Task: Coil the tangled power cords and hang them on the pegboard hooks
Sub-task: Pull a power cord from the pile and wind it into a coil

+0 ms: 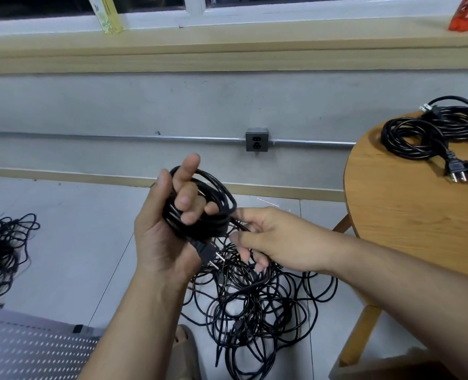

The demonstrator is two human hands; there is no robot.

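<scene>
Loops of black cord fill the left hand; three fingers curl over the coil, the forefinger points straight up; the plug hangs by the heel of the palm. The right hand sits just beside the coil; thumb and forefinger pinch a strand running from it, the other fingers loosely bent. A tangled pile lies on the floor below both hands; a second tangle lies far left; a pegboard lies at lower left; coiled cords rest on the round table.
</scene>
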